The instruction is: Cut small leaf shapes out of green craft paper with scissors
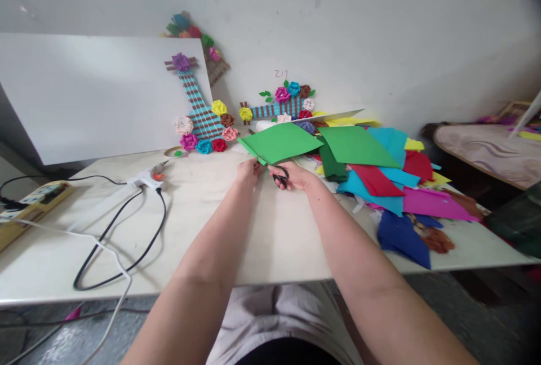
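Observation:
A sheet of bright green paper (283,142) is held above the table, with a narrow strip cut along its left edge. My left hand (250,171) is closed on the near left corner of this sheet. In my right hand (296,175) is a pair of black-handled scissors (280,177), its fingers through the loops. The scissor blades lie along the strip's cut line, partly hidden by the paper. Another green sheet (359,146) rests to the right on a heap of coloured paper.
Coloured paper pieces (380,182) pile up at the right. A white glue gun (147,178) with cables lies left, near a power strip (34,207). Behind stand a flower-decorated paper guitar (198,108), a smaller one (274,108) and a white board (101,94). The table's front edge (279,283) is close.

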The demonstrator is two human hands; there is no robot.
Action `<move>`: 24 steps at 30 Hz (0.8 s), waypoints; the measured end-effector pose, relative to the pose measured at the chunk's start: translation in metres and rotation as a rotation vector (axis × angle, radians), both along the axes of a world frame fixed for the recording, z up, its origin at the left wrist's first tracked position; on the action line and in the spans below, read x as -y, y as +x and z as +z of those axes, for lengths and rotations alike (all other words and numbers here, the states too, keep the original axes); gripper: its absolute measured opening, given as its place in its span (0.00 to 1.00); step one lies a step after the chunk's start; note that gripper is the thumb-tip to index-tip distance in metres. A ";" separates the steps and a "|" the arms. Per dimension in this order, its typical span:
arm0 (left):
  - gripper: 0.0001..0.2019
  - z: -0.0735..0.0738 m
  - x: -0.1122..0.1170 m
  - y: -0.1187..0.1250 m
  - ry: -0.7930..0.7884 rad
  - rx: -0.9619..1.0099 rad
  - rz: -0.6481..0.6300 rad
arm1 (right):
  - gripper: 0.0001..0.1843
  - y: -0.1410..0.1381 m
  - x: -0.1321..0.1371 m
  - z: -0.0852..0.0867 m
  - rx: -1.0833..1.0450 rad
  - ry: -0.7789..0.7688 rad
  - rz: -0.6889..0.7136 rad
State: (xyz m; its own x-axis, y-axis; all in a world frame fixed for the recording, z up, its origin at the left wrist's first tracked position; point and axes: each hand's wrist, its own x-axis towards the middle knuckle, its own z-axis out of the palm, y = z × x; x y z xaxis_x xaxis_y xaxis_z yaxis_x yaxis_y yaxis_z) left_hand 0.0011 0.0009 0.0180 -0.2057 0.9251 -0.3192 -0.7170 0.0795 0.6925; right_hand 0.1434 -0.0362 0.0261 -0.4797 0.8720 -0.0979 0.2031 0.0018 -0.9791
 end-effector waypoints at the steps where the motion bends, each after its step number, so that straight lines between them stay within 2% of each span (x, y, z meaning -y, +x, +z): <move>1: 0.08 0.000 0.000 0.000 -0.006 -0.004 0.005 | 0.23 0.001 0.000 0.000 -0.005 -0.007 0.004; 9: 0.08 -0.007 -0.003 -0.001 0.052 -0.107 -0.085 | 0.26 0.002 0.002 0.000 -0.071 -0.081 -0.017; 24: 0.07 -0.004 0.001 0.001 0.048 -0.125 -0.109 | 0.25 -0.004 -0.001 -0.004 -0.090 -0.106 -0.087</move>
State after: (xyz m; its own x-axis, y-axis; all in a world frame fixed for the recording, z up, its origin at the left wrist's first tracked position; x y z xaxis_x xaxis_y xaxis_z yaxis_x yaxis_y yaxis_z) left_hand 0.0017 -0.0001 0.0138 -0.1384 0.9578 -0.2521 -0.6140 0.1168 0.7806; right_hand 0.1389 -0.0355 0.0225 -0.4134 0.8979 -0.1513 0.1091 -0.1161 -0.9872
